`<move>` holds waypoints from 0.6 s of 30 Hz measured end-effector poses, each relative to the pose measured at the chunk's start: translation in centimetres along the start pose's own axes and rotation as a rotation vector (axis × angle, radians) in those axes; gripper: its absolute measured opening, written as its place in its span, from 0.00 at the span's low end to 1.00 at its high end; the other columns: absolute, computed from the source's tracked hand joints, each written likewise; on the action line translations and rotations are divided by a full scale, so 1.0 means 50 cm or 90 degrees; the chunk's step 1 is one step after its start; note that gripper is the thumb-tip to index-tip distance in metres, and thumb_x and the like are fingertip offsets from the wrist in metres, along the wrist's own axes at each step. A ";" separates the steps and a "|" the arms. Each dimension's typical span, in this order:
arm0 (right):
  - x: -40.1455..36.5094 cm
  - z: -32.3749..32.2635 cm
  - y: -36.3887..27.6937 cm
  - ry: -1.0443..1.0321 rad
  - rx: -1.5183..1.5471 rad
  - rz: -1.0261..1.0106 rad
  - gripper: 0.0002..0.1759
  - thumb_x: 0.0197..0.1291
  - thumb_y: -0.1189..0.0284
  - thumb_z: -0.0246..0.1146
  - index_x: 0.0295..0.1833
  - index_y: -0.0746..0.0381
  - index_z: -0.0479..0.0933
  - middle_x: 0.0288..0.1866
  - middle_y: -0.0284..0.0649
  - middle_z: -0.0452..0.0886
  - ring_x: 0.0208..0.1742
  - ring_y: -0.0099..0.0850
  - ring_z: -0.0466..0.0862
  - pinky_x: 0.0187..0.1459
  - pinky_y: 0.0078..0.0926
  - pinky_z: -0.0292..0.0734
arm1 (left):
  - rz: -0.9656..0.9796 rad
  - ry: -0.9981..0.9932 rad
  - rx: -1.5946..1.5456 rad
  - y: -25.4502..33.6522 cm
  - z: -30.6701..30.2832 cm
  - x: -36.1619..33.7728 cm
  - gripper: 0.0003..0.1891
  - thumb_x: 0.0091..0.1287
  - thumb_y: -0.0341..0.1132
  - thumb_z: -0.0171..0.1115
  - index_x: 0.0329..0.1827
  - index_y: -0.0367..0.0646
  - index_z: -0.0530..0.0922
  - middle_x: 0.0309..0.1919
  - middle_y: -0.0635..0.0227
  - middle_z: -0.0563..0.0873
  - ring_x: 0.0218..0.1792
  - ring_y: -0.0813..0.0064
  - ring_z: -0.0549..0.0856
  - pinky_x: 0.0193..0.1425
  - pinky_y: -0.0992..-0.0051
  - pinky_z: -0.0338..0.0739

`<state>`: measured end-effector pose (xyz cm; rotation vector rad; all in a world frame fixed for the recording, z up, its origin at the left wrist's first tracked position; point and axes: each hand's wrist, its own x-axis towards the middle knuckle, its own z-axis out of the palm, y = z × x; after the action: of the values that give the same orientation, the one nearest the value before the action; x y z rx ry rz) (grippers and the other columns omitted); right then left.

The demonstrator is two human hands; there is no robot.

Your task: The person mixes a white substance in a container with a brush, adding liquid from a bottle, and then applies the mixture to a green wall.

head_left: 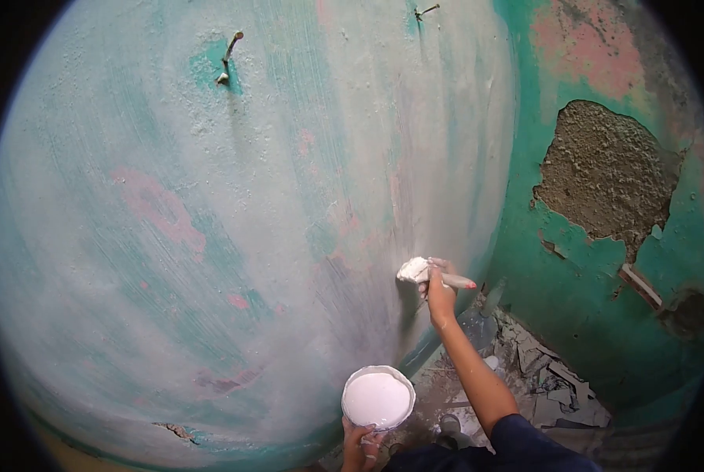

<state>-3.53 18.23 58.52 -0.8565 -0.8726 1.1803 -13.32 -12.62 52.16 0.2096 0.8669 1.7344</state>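
My right hand is closed around the handle of a paintbrush, whose white-loaded bristles point left, right at the wall. That wall is streaked with white paint over green, with pink patches showing through. Below, my left hand holds a bucket of white paint close to the foot of the wall. Its fingers wrap the underside and near side of the bucket, partly hidden by it.
Two bent nails stick out of the wall higher up. To the right, a green wall has a large patch of bare plaster. Broken debris lies on the floor in the corner, near my shoe.
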 end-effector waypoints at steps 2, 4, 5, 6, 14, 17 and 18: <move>0.006 -0.001 -0.026 -0.021 -0.135 0.009 0.14 0.72 0.64 0.55 0.54 0.62 0.72 0.27 0.33 0.79 0.19 0.19 0.75 0.19 0.17 0.67 | -0.003 -0.007 0.007 0.012 0.001 0.000 0.37 0.54 0.25 0.55 0.71 0.50 0.58 0.67 0.54 0.67 0.68 0.48 0.69 0.70 0.44 0.68; 0.032 0.046 -0.125 -0.052 -0.166 -0.135 0.13 0.73 0.63 0.54 0.51 0.62 0.72 0.25 0.32 0.79 0.19 0.19 0.75 0.19 0.17 0.68 | -0.009 -0.012 0.010 0.018 0.002 -0.005 0.37 0.54 0.25 0.55 0.71 0.50 0.58 0.67 0.54 0.67 0.68 0.48 0.69 0.70 0.44 0.68; 0.050 0.076 -0.188 -0.068 -0.168 -0.191 0.12 0.73 0.63 0.54 0.48 0.62 0.72 0.25 0.32 0.79 0.20 0.19 0.75 0.20 0.18 0.68 | -0.013 -0.013 0.010 0.020 0.001 -0.009 0.37 0.54 0.25 0.55 0.71 0.50 0.58 0.67 0.54 0.67 0.68 0.48 0.69 0.70 0.44 0.68; 0.071 0.113 -0.255 -0.072 -0.148 -0.227 0.11 0.72 0.64 0.54 0.47 0.62 0.71 0.25 0.31 0.78 0.21 0.19 0.75 0.21 0.19 0.67 | -0.017 -0.014 0.010 0.021 0.001 -0.013 0.37 0.54 0.25 0.55 0.71 0.50 0.58 0.67 0.54 0.67 0.68 0.48 0.69 0.70 0.44 0.68; 0.149 0.298 -0.542 -0.137 0.051 -0.384 0.12 0.70 0.64 0.55 0.44 0.63 0.69 0.28 0.37 0.78 0.23 0.23 0.77 0.26 0.24 0.73 | -0.033 -0.006 0.004 0.023 0.001 -0.017 0.37 0.54 0.23 0.54 0.71 0.51 0.58 0.67 0.54 0.67 0.68 0.50 0.70 0.69 0.45 0.69; 0.124 0.235 -0.386 -0.106 0.075 -0.353 0.13 0.71 0.62 0.55 0.48 0.62 0.71 0.30 0.37 0.79 0.23 0.24 0.77 0.24 0.22 0.72 | -0.059 0.044 -0.042 -0.002 -0.019 -0.007 0.41 0.54 0.24 0.59 0.75 0.40 0.56 0.65 0.51 0.71 0.64 0.54 0.75 0.69 0.55 0.73; 0.096 0.203 -0.322 -0.067 0.057 -0.316 0.14 0.71 0.61 0.54 0.49 0.62 0.71 0.31 0.37 0.79 0.24 0.24 0.77 0.24 0.21 0.71 | -0.058 0.041 -0.044 0.006 -0.008 -0.012 0.41 0.54 0.24 0.59 0.75 0.40 0.56 0.65 0.51 0.71 0.64 0.54 0.75 0.69 0.55 0.73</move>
<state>-5.59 21.22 77.81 -0.4680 -1.0371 0.8240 -13.56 -13.37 52.24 0.0677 0.8497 1.6905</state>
